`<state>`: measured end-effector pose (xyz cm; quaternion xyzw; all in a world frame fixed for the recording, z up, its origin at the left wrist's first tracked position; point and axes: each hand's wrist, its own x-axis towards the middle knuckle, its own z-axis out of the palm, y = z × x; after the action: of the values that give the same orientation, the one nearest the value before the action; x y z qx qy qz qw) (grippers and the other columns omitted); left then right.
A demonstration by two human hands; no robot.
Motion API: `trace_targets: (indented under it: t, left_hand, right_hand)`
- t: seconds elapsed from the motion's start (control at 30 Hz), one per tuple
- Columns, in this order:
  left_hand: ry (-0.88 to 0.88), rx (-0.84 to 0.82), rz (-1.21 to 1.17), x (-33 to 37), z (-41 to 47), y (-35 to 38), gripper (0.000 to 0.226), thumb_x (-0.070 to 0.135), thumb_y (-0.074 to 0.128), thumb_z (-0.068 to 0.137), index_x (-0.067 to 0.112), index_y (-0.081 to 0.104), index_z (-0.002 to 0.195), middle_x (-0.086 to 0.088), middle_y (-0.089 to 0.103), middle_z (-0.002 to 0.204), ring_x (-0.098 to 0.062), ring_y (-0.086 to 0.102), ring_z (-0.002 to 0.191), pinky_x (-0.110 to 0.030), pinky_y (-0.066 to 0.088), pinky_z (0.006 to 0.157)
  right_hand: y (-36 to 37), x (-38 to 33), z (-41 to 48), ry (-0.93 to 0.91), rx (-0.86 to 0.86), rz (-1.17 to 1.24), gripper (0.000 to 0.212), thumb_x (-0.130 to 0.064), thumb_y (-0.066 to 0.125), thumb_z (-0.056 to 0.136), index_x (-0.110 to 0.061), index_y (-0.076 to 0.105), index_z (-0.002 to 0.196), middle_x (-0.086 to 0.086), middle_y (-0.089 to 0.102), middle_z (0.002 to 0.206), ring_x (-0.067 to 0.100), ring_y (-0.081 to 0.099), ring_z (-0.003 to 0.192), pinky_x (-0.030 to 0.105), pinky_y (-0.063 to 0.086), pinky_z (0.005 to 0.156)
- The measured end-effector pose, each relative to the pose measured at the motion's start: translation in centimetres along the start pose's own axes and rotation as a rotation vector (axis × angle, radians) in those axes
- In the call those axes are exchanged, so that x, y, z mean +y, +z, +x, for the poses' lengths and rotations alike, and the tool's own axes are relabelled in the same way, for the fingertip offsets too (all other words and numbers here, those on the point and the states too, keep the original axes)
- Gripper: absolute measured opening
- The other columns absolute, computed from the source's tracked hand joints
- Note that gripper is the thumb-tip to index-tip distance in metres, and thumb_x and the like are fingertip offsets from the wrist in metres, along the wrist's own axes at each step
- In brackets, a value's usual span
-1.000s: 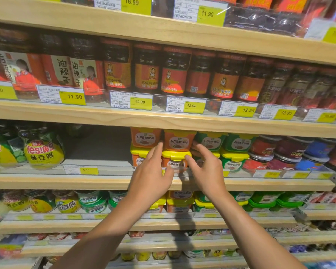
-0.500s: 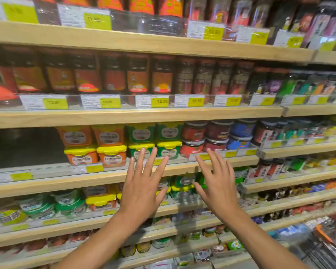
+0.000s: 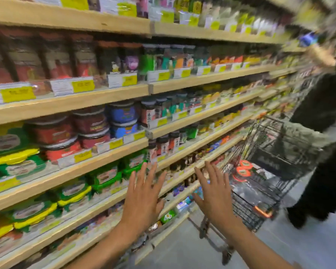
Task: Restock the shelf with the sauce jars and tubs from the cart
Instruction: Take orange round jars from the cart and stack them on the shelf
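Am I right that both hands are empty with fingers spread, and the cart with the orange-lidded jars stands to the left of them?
Not quite: in the head view the cart stands to the right of them. Both the left hand and right hand are indeed empty, fingers spread.

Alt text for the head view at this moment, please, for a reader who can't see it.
Both hands, left hand and right hand, are open and empty with fingers spread, in front of wooden shelves of sauce jars and tubs. To the right stands a black wire cart holding orange-lidded tubs, and another person in dark clothes beyond it. The picture is motion-blurred.
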<state>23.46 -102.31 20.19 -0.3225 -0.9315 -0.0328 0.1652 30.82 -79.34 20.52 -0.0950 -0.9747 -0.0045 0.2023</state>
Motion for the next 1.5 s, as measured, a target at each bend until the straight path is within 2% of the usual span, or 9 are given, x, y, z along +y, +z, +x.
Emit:
trace_targets:
  t: [0.2,0.3,0.43,0.63,0.77,0.87,1.23,1.4,1.5]
  left_hand:
    - [0.154,-0.044,-0.090,7.5,7.8,6.0,0.094,0.058,0.074,0.078,0.028,0.032,0.157,-0.010,0.021,0.166,-0.037,0.016,0.153,-0.055,0.019,0.119]
    - [0.207,-0.101,-0.141,10.8,12.3,9.3,0.097,0.057,0.075,0.075,0.029,0.029,0.156,-0.010,0.023,0.166,-0.036,0.015,0.153,-0.057,0.022,0.119]
    - [0.273,-0.192,-0.158,14.8,19.0,13.5,0.095,0.059,0.075,0.075,0.027,0.035,0.155,-0.011,0.024,0.165,-0.038,0.020,0.152,-0.061,0.029,0.116]
    - [0.371,-0.225,-0.272,20.5,29.1,18.8,0.095,0.058,0.081,0.070,0.025,0.044,0.151,-0.011,0.032,0.162,-0.036,0.026,0.151,-0.056,0.027,0.118]
    - [0.445,-0.307,-0.291,24.0,34.6,21.8,0.090,0.055,0.061,0.091,0.028,0.011,0.161,-0.008,-0.004,0.169,-0.031,-0.011,0.155,-0.051,0.001,0.124]
    - [0.466,-0.397,-0.305,26.3,37.6,23.9,0.088,0.054,0.054,0.096,0.027,0.001,0.162,-0.007,-0.011,0.169,-0.030,-0.015,0.154,-0.049,0.000,0.126]
    - [0.408,-0.590,-0.342,33.5,47.2,33.2,0.091,0.051,0.059,0.095,0.025,0.001,0.161,-0.006,0.000,0.169,-0.028,-0.002,0.156,-0.045,0.007,0.126]
    - [0.255,-0.695,-0.365,39.2,51.7,38.7,0.093,0.045,0.063,0.094,0.019,0.003,0.161,-0.005,0.002,0.169,-0.027,0.003,0.156,-0.044,0.014,0.125]
    - [0.172,-0.728,-0.385,42.6,54.5,42.0,0.095,0.049,0.065,0.090,0.015,0.011,0.160,-0.007,0.011,0.168,-0.028,0.017,0.152,-0.040,0.020,0.123]
  right_hand:
    - [2.2,10.3,-0.7,0.219,-0.089,-0.091,0.083,-0.049,0.079,0.072,-0.029,0.044,0.145,0.009,0.034,0.157,0.033,0.030,0.144,0.059,0.027,0.112]
    - [3.8,15.3,-0.4,0.334,-0.133,-0.115,0.090,-0.042,0.084,0.066,-0.030,0.043,0.145,0.008,0.035,0.156,0.032,0.031,0.143,0.058,0.029,0.112]
    - [5.6,21.5,1.2,0.430,-0.153,-0.131,0.086,-0.049,0.082,0.069,-0.029,0.045,0.144,0.008,0.039,0.154,0.032,0.036,0.141,0.058,0.031,0.111]
    - [8.1,30.3,5.4,0.554,-0.205,-0.158,0.089,-0.056,0.072,0.078,-0.028,0.031,0.152,0.006,0.028,0.159,0.029,0.030,0.145,0.053,0.027,0.117]
    - [10.1,34.8,8.0,0.620,-0.227,-0.110,0.090,-0.058,0.070,0.080,-0.029,0.026,0.153,0.004,0.025,0.161,0.027,0.027,0.146,0.051,0.026,0.118]
    - [11.8,37.7,9.3,0.661,-0.256,-0.083,0.092,-0.061,0.067,0.080,-0.029,0.023,0.155,0.003,0.023,0.161,0.025,0.026,0.147,0.047,0.026,0.118]
    - [20.6,50.3,13.4,0.667,-0.450,0.027,0.095,-0.059,0.065,0.083,-0.025,0.016,0.157,0.003,0.015,0.164,0.024,0.020,0.149,0.046,0.022,0.120]
    - [25.2,58.5,16.6,0.592,-0.582,0.073,0.095,-0.057,0.063,0.085,-0.021,0.013,0.157,0.006,0.013,0.164,0.026,0.017,0.150,0.048,0.021,0.121]
    - [27.7,63.5,18.1,0.518,-0.619,0.109,0.096,-0.060,0.064,0.083,-0.024,0.013,0.156,0.005,0.019,0.162,0.027,0.023,0.147,0.049,0.026,0.119]
